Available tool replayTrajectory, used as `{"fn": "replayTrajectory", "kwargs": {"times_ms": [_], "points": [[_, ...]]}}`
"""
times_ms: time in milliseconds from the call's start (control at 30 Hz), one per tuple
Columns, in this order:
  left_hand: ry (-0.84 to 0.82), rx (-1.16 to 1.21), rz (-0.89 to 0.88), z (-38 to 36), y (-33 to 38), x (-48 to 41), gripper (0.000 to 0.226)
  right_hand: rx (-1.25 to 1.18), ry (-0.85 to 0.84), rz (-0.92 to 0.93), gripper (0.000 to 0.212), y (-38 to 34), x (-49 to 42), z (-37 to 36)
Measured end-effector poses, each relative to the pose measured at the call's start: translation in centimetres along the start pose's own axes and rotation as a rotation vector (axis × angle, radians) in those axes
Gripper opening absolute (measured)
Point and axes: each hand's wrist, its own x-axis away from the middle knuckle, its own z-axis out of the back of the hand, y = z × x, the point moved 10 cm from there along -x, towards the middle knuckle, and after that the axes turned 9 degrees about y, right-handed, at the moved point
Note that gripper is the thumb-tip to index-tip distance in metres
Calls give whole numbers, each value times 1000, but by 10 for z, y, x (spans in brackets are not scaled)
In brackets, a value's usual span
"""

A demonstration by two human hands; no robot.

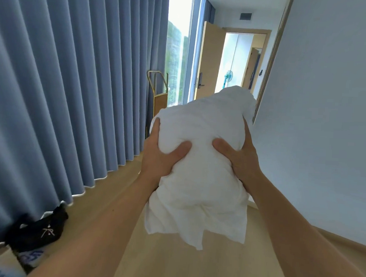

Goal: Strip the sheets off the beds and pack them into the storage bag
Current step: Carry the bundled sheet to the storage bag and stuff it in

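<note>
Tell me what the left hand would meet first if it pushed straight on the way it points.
Probably the gold metal-framed trolley by the blue pleated curtain; the left hand, gripping the bundled white sheet, aims roughly there, though depth is unclear.

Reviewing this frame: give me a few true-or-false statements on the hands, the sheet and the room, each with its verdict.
1. The left hand and the right hand both grip the white sheet bundle. True.
2. The bundle rests on the wooden floor. False: it is held up in the air above the floor.
3. The curtains on the left are blue. True.
4. The door ahead is closed. False: it stands open, with a bright room visible beyond.
5. A gold-framed cart stands near the window, past the curtains. True.
</note>
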Motion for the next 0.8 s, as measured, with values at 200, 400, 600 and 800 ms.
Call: {"fn": "replayTrajectory", "kwargs": {"times_ms": [200,400,600,800], "points": [[-27,6,18,-30,-43,-104,117,6,52,2,99,30,-94,-48],[-85,42,2,-108,-88,-187,114,21,111,11,85,80,-189,-52],[-103,59,0,-201,-126,-273,109,21,127,16,94,139,-306,-46],[-65,69,23,-266,-170,-354,109,57,102,6,85,188,-415,-63]]}}
